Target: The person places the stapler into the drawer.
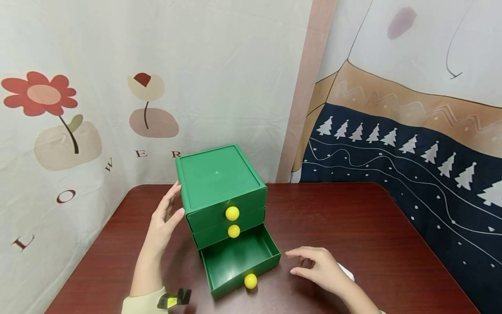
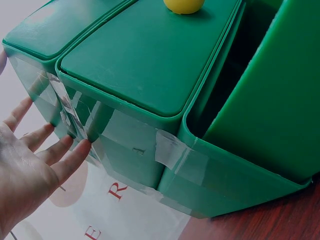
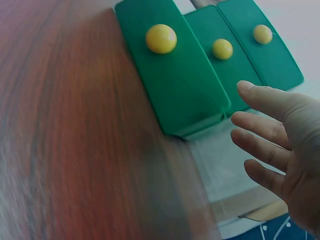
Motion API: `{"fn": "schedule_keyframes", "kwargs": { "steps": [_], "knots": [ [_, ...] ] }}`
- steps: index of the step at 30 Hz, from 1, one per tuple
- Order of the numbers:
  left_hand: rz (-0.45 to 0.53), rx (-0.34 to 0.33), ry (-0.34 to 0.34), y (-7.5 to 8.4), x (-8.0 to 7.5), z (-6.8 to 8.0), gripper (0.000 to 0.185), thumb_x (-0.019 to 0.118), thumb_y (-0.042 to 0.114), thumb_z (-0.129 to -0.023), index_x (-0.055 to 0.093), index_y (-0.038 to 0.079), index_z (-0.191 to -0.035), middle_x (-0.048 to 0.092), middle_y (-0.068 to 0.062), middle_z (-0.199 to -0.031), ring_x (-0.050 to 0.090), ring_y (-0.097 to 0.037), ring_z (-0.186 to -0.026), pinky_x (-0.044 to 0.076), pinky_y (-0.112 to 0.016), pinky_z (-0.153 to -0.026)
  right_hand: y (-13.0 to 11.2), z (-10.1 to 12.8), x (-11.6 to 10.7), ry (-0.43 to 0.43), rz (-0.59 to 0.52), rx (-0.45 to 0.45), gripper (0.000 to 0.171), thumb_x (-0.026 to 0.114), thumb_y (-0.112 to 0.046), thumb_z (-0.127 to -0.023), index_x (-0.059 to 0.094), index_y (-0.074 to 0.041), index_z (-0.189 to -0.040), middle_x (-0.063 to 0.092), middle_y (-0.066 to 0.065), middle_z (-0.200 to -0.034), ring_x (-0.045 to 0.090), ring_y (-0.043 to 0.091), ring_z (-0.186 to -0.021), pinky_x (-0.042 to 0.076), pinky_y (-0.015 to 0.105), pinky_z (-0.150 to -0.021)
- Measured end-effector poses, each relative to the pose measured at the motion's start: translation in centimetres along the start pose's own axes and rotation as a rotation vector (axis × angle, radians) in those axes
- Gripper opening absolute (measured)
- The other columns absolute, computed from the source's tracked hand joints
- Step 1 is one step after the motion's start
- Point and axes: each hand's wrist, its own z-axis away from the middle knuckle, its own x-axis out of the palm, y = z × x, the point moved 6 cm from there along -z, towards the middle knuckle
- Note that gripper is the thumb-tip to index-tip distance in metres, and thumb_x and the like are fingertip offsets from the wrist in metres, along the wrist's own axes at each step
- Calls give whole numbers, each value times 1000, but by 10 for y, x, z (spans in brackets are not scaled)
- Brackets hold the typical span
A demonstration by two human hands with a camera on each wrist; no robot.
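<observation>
One green drawer cabinet (image 1: pixel 219 183) is seen on one dark red-brown table (image 1: pixel 353 226). Three drawers are counted in it: two closed (image 1: pixel 225 220) and one pulled out (image 1: pixel 239 261). Three round yellow knobs (image 1: pixel 232 213) are counted, one on each drawer front. Two hands are shown, one left hand (image 1: pixel 164 220) and one right hand (image 1: pixel 319 268). Two printed flowers (image 1: pixel 39 93) are seen on the backdrop.

Head view high, looking down — both wrist views close, sharing the green drawer unit (image 1: pixel 223 196)
</observation>
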Motion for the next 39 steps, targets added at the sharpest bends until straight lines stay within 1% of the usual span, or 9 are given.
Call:
{"fn": "schedule_keyframes", "kwargs": {
  "steps": [4,7,14,22,24,28,32,37,39],
  "knots": [
    [7,-2,9,0,0,-1,55,49,-5,-95,36,6,-147,26,-6,-156,28,-20,-138,30,-17,-101,5,7,-13,25,31,34,33,77,-19,-81,70,-18,-114,69,1,-102,61,10,-76,49,26,-59],
    [7,-1,10,0,0,-1,55,49,-5,-95,36,5,-147,26,-7,-155,28,-23,-138,30,-17,-101,9,14,-21,41,60,75,34,78,-20,-81,70,-18,-114,68,-3,-105,61,14,-80,49,26,-60],
    [13,-4,16,2,-1,-1,54,49,-5,-95,37,6,-147,26,-6,-155,29,-15,-137,29,-17,-101,17,27,-39,106,95,94,38,81,-13,-76,70,-15,-113,67,1,-107,61,15,-82,50,28,-56],
    [14,7,-3,4,0,0,55,49,-5,-95,35,5,-148,24,-7,-156,27,-17,-138,30,-16,-100,34,45,-57,136,142,184,37,82,-16,-75,71,-13,-111,69,1,-101,63,16,-81,50,28,-62],
    [20,6,-3,4,1,0,55,49,-5,-95,35,5,-147,24,-6,-156,27,-19,-138,30,-17,-99,38,50,-61,141,159,178,39,83,-16,-74,70,-13,-111,68,0,-100,63,14,-80,49,26,-62],
    [22,11,-6,2,1,0,55,48,-6,-95,35,5,-147,24,-7,-156,26,-22,-138,30,-17,-100,42,57,-66,148,175,104,45,84,-12,-71,69,-9,-113,67,0,-97,59,11,-76,46,22,-60],
    [14,11,-9,0,0,1,56,48,-5,-95,35,6,-148,23,-7,-156,27,-18,-138,29,-17,-101,48,64,-70,124,167,94,50,85,-12,-70,66,-6,-115,64,-1,-93,54,10,-72,44,21,-56],
    [6,-3,6,-1,0,1,55,49,-5,-95,36,6,-147,25,-6,-156,28,-17,-137,29,-18,-101,65,74,-70,28,99,226,51,82,-14,-74,62,-3,-120,61,1,-93,53,12,-71,44,24,-53],
    [9,-6,13,-1,0,0,55,49,-5,-94,37,6,-147,25,-6,-156,28,-20,-137,29,-18,-100,70,77,-69,-14,54,266,50,81,-12,-76,60,0,-121,60,2,-93,53,13,-70,45,25,-53]
  ]
}}
